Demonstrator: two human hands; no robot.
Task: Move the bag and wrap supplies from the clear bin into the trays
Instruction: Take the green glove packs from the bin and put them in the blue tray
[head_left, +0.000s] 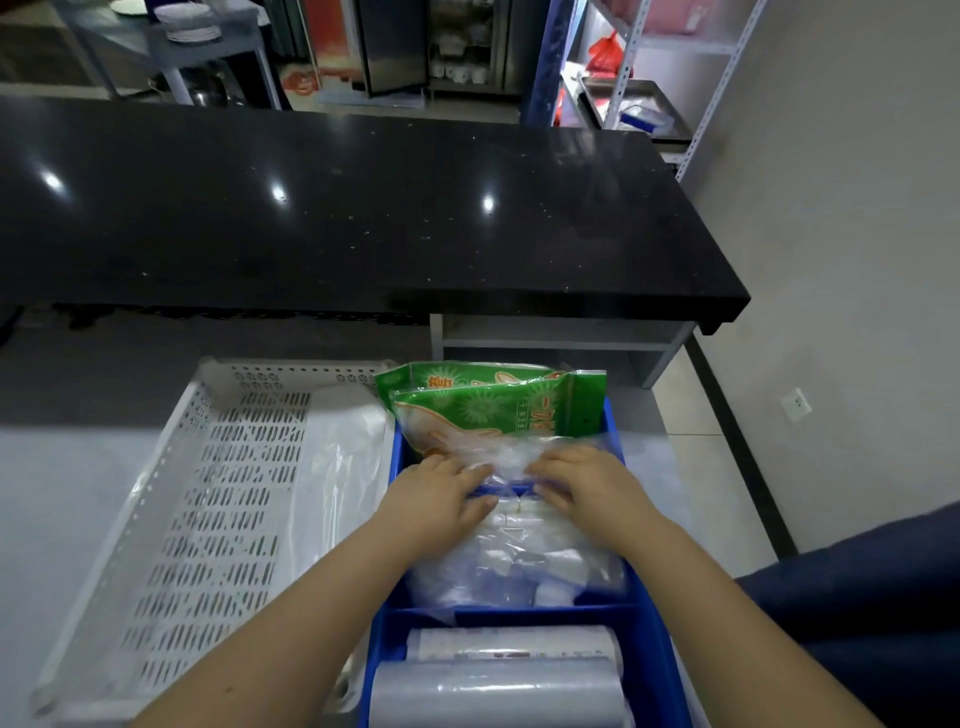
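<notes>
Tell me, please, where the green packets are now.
Head view, centre: the green packets stand at the blue tray's far end, behind the clear bag pack, right of the white tray.

A glossy black stone ledge (363, 208) runs along the far edge of the grey worktop (62, 493). Beyond it, stacked white plates (189, 23) sit far left. A metal shelving rack (628, 57) with a red bag (605, 52) stands far right. A wall socket (796, 404) is on the right wall.
</notes>
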